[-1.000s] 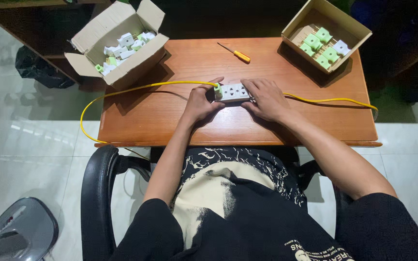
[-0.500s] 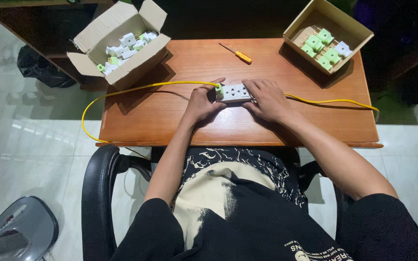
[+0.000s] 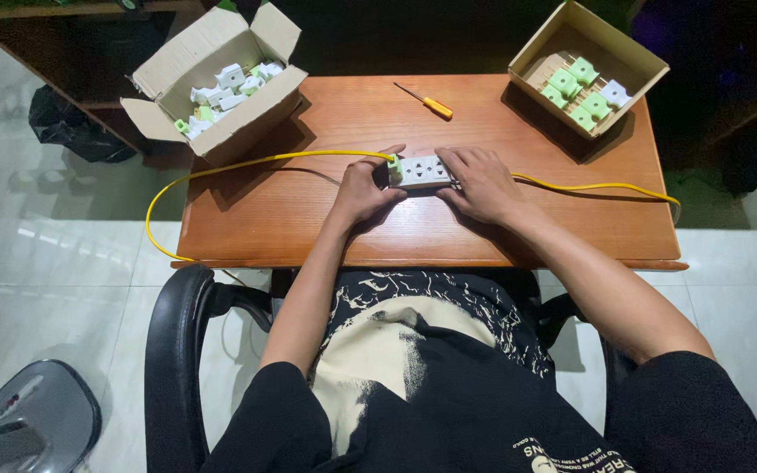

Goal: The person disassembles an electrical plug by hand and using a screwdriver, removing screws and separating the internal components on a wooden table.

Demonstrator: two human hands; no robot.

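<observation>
A white socket strip (image 3: pixel 421 171) with green ends lies flat on the wooden table (image 3: pixel 308 219), near its middle. My left hand (image 3: pixel 363 191) grips its left end, thumb over the top. My right hand (image 3: pixel 481 182) covers its right end with the fingers pressed on it. A yellow cable (image 3: pixel 247 164) runs out of the strip's left end, curves off the table's left edge, and another stretch (image 3: pixel 597 186) trails to the right edge.
An open cardboard box (image 3: pixel 212 83) with several white and green parts stands at the back left. A second box (image 3: pixel 585 66) with green and white parts sits back right. A yellow-handled screwdriver (image 3: pixel 426 102) lies between them. A black chair arm (image 3: pixel 177 350) is below.
Both hands and the socket strip stay almost in place; my left thumb has shifted a little over the strip's left end.
</observation>
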